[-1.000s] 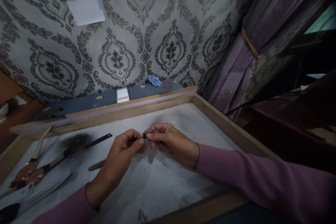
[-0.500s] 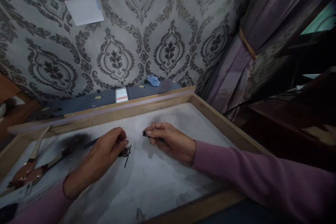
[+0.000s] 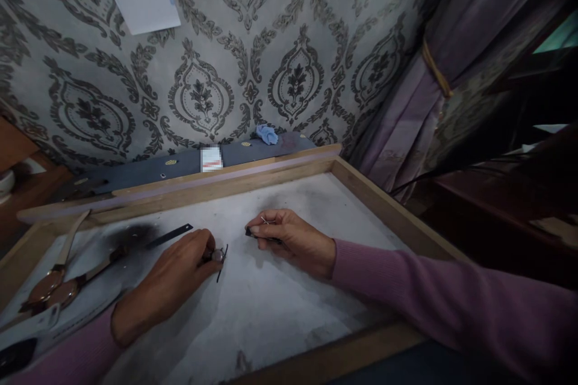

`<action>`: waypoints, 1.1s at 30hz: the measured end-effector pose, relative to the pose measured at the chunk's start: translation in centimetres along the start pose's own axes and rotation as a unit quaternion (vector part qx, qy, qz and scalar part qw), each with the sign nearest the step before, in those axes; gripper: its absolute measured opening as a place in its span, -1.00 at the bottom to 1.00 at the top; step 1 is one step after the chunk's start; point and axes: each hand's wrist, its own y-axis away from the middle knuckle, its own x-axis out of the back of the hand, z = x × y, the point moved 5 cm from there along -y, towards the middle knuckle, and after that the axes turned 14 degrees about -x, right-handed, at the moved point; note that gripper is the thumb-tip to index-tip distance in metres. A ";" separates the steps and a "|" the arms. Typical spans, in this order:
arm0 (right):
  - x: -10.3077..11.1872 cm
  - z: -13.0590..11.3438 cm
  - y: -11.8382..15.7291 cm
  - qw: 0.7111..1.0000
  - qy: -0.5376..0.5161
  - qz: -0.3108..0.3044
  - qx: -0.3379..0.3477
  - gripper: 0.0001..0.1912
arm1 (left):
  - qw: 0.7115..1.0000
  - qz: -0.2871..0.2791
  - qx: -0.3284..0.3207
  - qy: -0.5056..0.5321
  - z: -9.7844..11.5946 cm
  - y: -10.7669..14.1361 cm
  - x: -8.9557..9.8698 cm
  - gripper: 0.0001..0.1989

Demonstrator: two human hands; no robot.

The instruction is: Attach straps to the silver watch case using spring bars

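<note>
Near the middle of the frame, a small dark piece (image 3: 248,231) is pinched between the thumb and fingers of the right hand (image 3: 295,237), and a thin pale pin (image 3: 265,220) is seen at the same fingers. Left of centre, a small round watch (image 3: 218,255) is touched by the curled thumb and fingers of the left hand (image 3: 176,267); whether it is gripped or only touched cannot be told. A thin dark rod (image 3: 226,251) is seen just beside it. Both hands are held over a wood-rimmed tray (image 3: 370,204). Behind the left hand, a dark strap (image 3: 174,234) is laid flat. At the lower left, two brown-faced watches (image 3: 47,286) are placed close together. Beyond the tray, a blue cloth (image 3: 267,135) is left crumpled.
</note>
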 end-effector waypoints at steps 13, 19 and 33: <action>-0.4 0.3 -0.6 1.000 0.016 -0.012 -0.001 -0.91 | 0.990 -0.027 -0.008 0.139 1.8 -0.2 -0.6 -0.91; -0.6 0.2 -0.6 0.999 0.022 -0.023 0.013 -0.88 | 0.924 -0.040 0.084 0.372 0.8 -0.2 -1.8 -0.72; -0.8 0.6 -1.0 0.997 0.066 -0.034 0.030 -0.88 | 0.895 -0.052 0.104 0.432 0.7 -0.4 -2.5 -0.63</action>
